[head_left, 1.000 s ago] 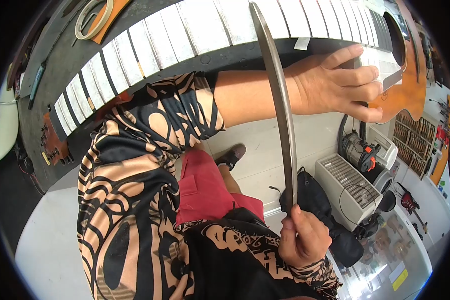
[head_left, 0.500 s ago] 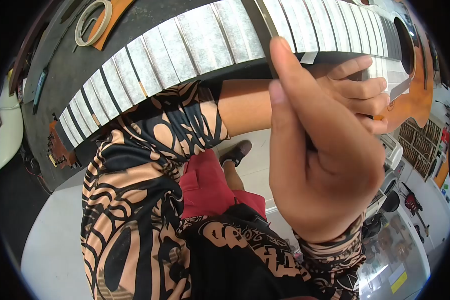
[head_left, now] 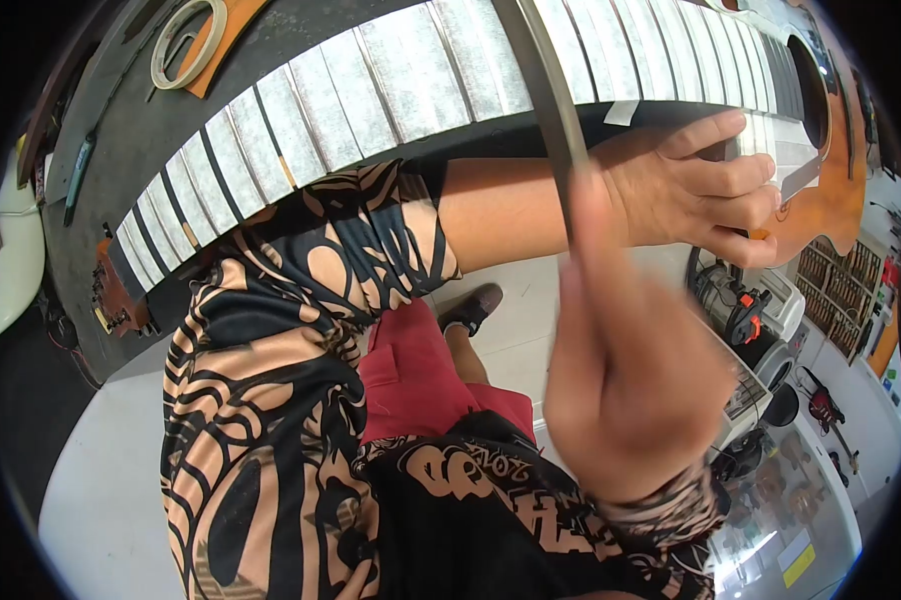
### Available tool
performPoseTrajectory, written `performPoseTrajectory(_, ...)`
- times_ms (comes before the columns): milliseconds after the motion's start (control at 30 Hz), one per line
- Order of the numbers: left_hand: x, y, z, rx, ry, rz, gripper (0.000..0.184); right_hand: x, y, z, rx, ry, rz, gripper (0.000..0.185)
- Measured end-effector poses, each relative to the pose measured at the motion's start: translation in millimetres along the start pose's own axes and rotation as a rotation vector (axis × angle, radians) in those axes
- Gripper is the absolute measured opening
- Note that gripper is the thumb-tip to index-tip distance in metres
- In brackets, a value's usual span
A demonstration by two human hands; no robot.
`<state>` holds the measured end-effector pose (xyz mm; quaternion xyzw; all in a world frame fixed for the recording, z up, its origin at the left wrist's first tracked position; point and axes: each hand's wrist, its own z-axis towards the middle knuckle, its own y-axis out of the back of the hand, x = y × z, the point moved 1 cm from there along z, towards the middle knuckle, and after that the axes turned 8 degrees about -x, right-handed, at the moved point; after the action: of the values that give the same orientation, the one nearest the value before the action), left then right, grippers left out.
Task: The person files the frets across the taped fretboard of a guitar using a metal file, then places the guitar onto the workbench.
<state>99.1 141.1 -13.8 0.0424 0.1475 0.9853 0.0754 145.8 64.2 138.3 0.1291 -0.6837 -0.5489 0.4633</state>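
Note:
An acoustic guitar (head_left: 839,205) lies across the bench, its fretboard (head_left: 406,75) covered in pale tape strips with the frets showing between them. My right hand (head_left: 636,355), blurred by motion, pinches the near end of a long narrow metal file (head_left: 553,95). The file lies crosswise over the fretboard, its far end out of the frame. From the left my other arm reaches along the neck. My left hand (head_left: 706,185) rests on the guitar where neck meets body, beside the soundhole, fingers spread and slightly bent. A loose tape end (head_left: 621,112) sticks out from the fretboard edge.
A tape roll (head_left: 159,62) and an orange-brown piece (head_left: 233,35) lie on the dark bench (head_left: 301,35) behind the neck. A blue-handled tool (head_left: 79,180) is at the left. The headstock (head_left: 121,300) points left. Equipment (head_left: 746,300) and a glass case (head_left: 791,500) stand at the right.
My right hand has moved down toward my body, drawing the file with it across the fretboard. More of the file now shows. My left hand stays in place.

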Motion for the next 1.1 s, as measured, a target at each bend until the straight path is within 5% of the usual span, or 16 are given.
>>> performPoseTrajectory(100,-1,0,-3,-0.006,0.013,-0.013,0.046,10,-19,33,-0.236,0.011,-0.014,0.041)
performPoseTrajectory(367,-1,-5,-6,-0.059,0.045,-0.033,0.042,-25,-12,-135,-0.176,0.069,0.049,0.055)
performPoseTrajectory(667,7,13,2,0.055,0.008,-0.078,0.043,7,-7,24,-0.162,0.094,0.014,0.037)
performPoseTrajectory(1100,1,-4,-1,-0.036,0.001,-0.027,0.043,-28,16,-93,-0.238,-0.052,0.237,0.045)
